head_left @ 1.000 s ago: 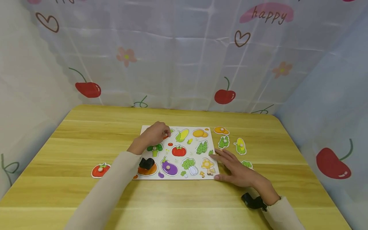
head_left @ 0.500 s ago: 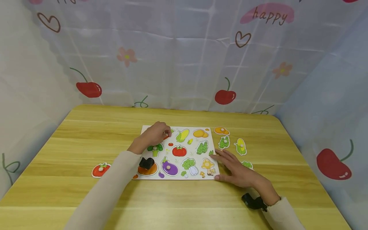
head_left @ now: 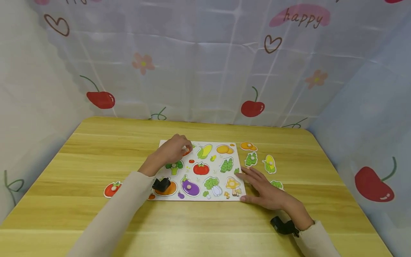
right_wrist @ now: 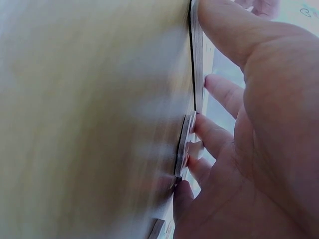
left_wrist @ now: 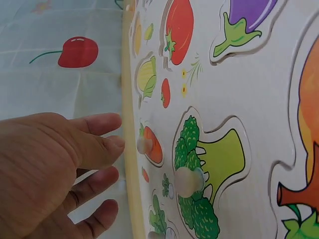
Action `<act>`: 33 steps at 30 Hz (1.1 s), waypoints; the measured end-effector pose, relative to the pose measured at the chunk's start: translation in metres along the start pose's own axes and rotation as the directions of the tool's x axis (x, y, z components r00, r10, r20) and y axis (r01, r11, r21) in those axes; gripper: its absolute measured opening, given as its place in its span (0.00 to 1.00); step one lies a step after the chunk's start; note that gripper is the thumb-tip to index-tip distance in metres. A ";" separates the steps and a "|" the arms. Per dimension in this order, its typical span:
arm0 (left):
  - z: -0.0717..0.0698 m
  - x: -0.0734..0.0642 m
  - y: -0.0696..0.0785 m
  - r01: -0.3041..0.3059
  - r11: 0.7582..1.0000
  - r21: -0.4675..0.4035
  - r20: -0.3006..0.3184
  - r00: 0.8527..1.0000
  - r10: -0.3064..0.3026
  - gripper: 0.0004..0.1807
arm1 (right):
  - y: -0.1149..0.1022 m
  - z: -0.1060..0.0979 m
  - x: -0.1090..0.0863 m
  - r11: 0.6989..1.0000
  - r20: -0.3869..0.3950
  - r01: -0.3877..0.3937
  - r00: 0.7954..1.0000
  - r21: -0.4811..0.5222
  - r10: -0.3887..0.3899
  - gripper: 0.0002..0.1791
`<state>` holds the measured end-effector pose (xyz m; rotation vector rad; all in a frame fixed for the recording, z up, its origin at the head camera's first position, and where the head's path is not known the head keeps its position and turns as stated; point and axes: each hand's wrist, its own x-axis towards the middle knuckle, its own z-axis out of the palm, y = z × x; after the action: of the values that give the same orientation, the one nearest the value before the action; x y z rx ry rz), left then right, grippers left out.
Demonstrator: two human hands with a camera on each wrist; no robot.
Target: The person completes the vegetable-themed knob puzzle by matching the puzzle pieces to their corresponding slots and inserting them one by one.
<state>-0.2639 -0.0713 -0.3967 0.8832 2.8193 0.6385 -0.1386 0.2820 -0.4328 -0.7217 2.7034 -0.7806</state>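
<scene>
A white vegetable puzzle board (head_left: 214, 171) lies on the table. My left hand (head_left: 171, 150) is over its far left part, fingers loosely bent with nothing between them. In the left wrist view, the thumb and fingertips stand just off the knob of the carrot piece (left_wrist: 154, 148), which sits in its recess. Nearer the wrist is the broccoli piece (left_wrist: 222, 157), with its round knob. My right hand (head_left: 264, 191) rests at the board's right edge, fingers spread and thumb on the near right corner. A knobbed piece (right_wrist: 184, 147) lies beneath its fingers, its picture hidden.
The eggplant piece (head_left: 191, 191) and pumpkin piece (head_left: 171, 189) sit in the board. Loose at right are the potato (head_left: 246, 146), asparagus (head_left: 250, 162), corn (head_left: 270, 167) and partly hidden cabbage (head_left: 276, 184) pieces. A tomato piece (head_left: 110, 191) lies at left, beside the sleeve.
My left hand has lifted slightly near the carrot piece, and its wrist has shifted a little left. My right hand stays at the board's edge. The head view has shifted slightly.
</scene>
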 end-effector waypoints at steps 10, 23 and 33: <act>-0.011 -0.031 0.000 -0.018 0.999 -0.042 -0.038 0.999 0.016 0.14 | -0.002 0.000 -0.002 1.000 0.001 0.000 1.000 0.013 0.000 0.41; -0.041 -0.080 -0.020 0.017 0.999 -0.030 -0.090 0.996 -0.019 0.12 | -0.004 0.000 0.000 1.000 -0.001 0.005 1.000 0.002 -0.005 0.40; -0.050 -0.121 -0.043 0.085 0.994 -0.066 -0.051 0.995 -0.088 0.10 | -0.004 -0.002 -0.001 1.000 -0.007 0.009 1.000 0.003 -0.009 0.40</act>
<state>-0.1983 -0.1895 -0.3712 0.7398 2.8482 0.7469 -0.1374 0.2805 -0.4288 -0.7328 2.7063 -0.7911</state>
